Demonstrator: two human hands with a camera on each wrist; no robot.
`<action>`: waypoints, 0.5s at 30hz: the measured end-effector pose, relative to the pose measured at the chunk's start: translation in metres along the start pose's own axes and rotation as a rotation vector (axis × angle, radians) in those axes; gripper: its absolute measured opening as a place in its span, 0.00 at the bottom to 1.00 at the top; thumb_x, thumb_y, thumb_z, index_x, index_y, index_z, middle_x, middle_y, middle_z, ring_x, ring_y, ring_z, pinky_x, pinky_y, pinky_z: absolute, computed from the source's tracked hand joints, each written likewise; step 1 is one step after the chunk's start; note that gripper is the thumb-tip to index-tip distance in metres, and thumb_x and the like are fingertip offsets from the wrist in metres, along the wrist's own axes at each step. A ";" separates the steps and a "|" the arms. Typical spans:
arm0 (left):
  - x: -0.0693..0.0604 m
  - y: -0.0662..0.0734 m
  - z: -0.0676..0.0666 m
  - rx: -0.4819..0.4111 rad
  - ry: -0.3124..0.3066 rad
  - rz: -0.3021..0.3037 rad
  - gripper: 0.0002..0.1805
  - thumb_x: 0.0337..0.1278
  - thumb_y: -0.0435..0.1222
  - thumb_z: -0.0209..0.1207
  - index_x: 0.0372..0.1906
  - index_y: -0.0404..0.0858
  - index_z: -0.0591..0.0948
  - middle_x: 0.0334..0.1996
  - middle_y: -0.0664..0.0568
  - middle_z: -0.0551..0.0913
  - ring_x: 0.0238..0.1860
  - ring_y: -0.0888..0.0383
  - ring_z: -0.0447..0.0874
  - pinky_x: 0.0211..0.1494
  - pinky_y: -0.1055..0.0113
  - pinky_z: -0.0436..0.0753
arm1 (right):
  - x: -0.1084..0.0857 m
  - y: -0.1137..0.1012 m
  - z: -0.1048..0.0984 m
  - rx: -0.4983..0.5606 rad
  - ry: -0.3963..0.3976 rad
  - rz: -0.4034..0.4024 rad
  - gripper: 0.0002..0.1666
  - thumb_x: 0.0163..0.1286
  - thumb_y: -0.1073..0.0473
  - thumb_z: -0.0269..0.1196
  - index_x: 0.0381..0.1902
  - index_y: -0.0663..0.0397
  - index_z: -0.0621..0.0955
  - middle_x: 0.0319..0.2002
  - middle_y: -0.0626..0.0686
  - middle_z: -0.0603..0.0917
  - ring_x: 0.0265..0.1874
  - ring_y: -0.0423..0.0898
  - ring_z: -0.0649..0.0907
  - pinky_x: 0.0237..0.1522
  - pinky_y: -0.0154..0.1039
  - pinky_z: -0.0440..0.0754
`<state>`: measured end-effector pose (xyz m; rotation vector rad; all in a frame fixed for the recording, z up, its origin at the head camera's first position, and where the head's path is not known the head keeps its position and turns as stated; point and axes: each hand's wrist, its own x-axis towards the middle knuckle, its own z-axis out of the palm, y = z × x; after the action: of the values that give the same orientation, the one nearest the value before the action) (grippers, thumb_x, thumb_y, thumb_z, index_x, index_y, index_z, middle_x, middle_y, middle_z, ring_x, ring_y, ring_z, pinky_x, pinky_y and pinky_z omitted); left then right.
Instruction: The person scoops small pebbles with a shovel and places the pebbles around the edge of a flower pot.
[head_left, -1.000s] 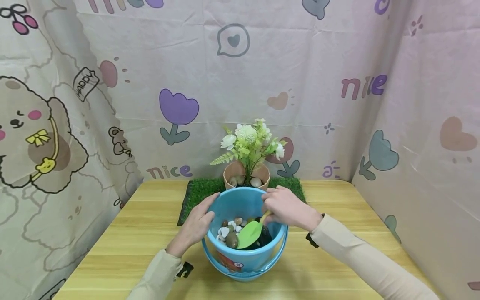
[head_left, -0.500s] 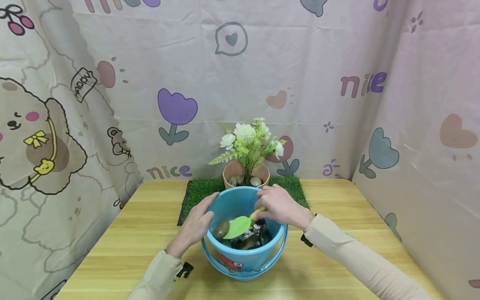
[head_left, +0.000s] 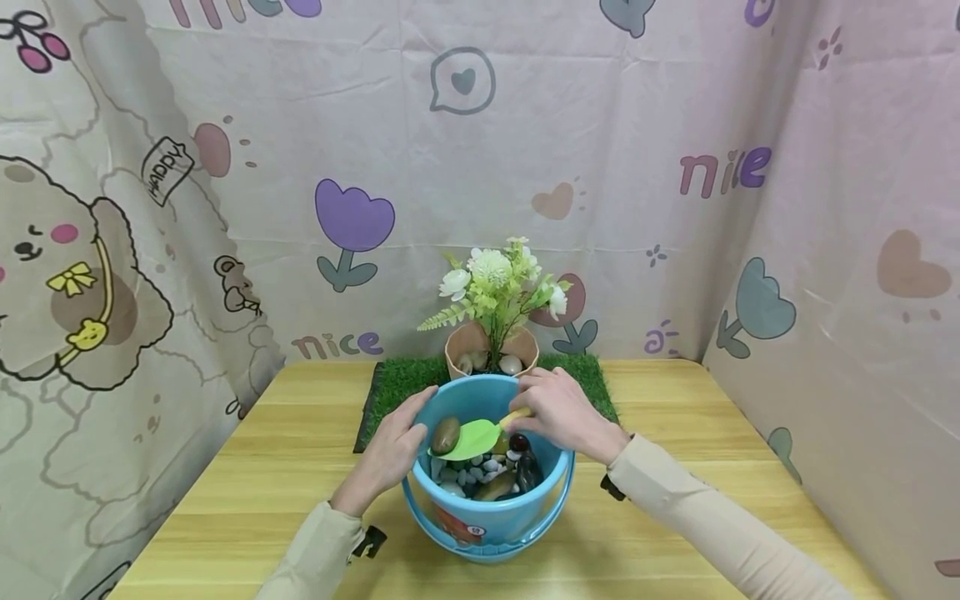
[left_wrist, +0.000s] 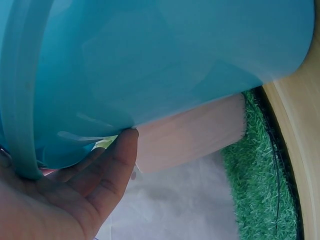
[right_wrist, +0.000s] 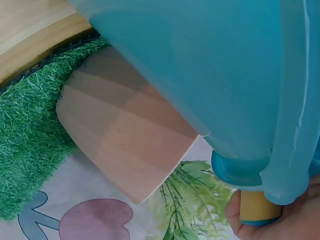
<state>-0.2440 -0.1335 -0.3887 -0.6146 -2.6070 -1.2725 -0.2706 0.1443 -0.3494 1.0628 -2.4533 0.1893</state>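
A blue bucket (head_left: 480, 525) with stones inside stands on the table. My left hand (head_left: 392, 450) holds its left rim; in the left wrist view the fingers (left_wrist: 117, 167) lie against the outer wall. My right hand (head_left: 562, 408) grips the yellow handle (head_left: 516, 417) of a small green shovel (head_left: 476, 439) at the bucket's right side. A large brown stone (head_left: 446, 435) rests on the shovel's blade, above the other stones (head_left: 480, 475). In the right wrist view the handle end (right_wrist: 260, 207) sticks out past the rim between the fingers.
Behind the bucket, a pinkish flowerpot (head_left: 457, 348) with white flowers (head_left: 491, 267) and several stones stands on a green turf mat (head_left: 405, 379). A printed cloth (head_left: 637, 108) hangs behind and at both sides of the wooden table (head_left: 300, 400).
The shovel has swung left and risen inside the bucket, with the brown stone lifted on its blade. My right hand moved slightly left; my left hand stays on the rim.
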 end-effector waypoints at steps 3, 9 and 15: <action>0.000 0.000 0.000 -0.003 0.000 -0.003 0.33 0.63 0.28 0.40 0.75 0.41 0.62 0.73 0.44 0.65 0.71 0.43 0.66 0.66 0.43 0.69 | -0.003 -0.001 0.001 -0.025 0.025 0.027 0.08 0.54 0.40 0.70 0.23 0.32 0.86 0.23 0.38 0.72 0.24 0.38 0.63 0.31 0.35 0.53; 0.000 -0.001 0.001 -0.009 -0.008 -0.007 0.33 0.63 0.28 0.40 0.75 0.41 0.62 0.73 0.44 0.65 0.72 0.43 0.64 0.69 0.41 0.67 | -0.009 -0.004 0.000 -0.068 0.090 0.094 0.09 0.55 0.41 0.70 0.29 0.35 0.89 0.24 0.39 0.76 0.24 0.39 0.62 0.31 0.36 0.53; 0.000 -0.001 0.000 -0.010 -0.002 0.001 0.33 0.64 0.28 0.41 0.75 0.41 0.62 0.73 0.44 0.64 0.72 0.43 0.64 0.69 0.41 0.67 | -0.007 0.000 -0.003 -0.059 0.100 0.119 0.09 0.54 0.42 0.71 0.29 0.35 0.90 0.26 0.39 0.82 0.25 0.39 0.66 0.31 0.36 0.55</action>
<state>-0.2446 -0.1341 -0.3893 -0.6193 -2.6038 -1.2856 -0.2649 0.1496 -0.3498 0.8621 -2.4176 0.2023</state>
